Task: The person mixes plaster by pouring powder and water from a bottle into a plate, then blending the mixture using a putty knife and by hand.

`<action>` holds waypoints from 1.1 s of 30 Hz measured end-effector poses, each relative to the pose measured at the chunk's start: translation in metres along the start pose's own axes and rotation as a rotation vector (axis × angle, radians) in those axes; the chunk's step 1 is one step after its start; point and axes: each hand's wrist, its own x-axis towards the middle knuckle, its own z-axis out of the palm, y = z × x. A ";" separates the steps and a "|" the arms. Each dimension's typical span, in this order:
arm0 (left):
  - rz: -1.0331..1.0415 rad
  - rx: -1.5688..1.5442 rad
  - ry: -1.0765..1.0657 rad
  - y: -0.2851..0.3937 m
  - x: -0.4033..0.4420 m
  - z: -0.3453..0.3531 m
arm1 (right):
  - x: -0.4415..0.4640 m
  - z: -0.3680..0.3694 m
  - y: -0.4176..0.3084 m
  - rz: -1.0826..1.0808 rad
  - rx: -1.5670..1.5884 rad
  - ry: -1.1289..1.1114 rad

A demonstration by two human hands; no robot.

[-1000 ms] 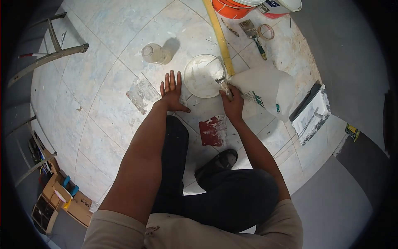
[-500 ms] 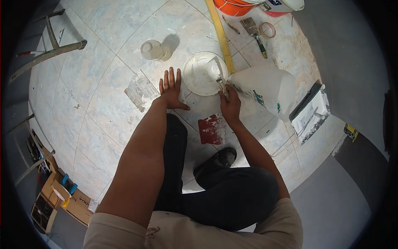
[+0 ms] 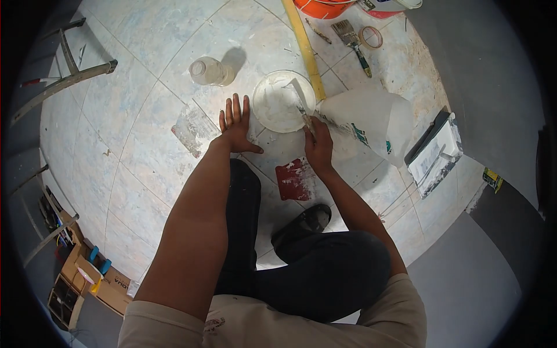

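Note:
My left hand (image 3: 237, 130) rests on the tiled floor with its fingers spread, holding nothing. In my right hand (image 3: 318, 142) is the handle of a putty knife (image 3: 300, 104), whose blade lies in white paste inside a round shallow container (image 3: 261, 109). Left of my left hand lies a flat, paste-smeared scraper (image 3: 194, 129). A red scraper (image 3: 292, 181) with white smears lies below the container. Beyond my left hand is a clear bottle (image 3: 212, 71). Right of my right hand stands a large translucent jug (image 3: 371, 119).
A yellow bar (image 3: 304, 46) runs beyond the container. Farther back are a brush (image 3: 352, 43), a tape roll (image 3: 371, 37) and an orange bucket (image 3: 325, 7). A white-smeared tray (image 3: 435, 156) sits right, a ladder (image 3: 69, 75) left, and a cardboard box (image 3: 110, 290) lower left.
The putty knife's blade has shifted and tilted within the white paste, and my right hand has turned slightly with it. My left hand stays spread on the floor.

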 end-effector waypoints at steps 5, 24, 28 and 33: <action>-0.003 0.004 -0.007 0.001 0.000 -0.002 | -0.001 -0.001 -0.002 0.017 0.028 0.006; 0.016 -0.042 -0.017 -0.002 0.000 -0.002 | -0.012 -0.005 -0.003 0.030 -0.030 0.028; 0.014 -0.039 -0.019 -0.001 -0.001 -0.004 | -0.012 -0.005 -0.004 -0.011 -0.010 0.033; 0.019 -0.052 -0.023 -0.001 -0.002 -0.005 | -0.011 -0.006 -0.010 0.039 -0.001 -0.012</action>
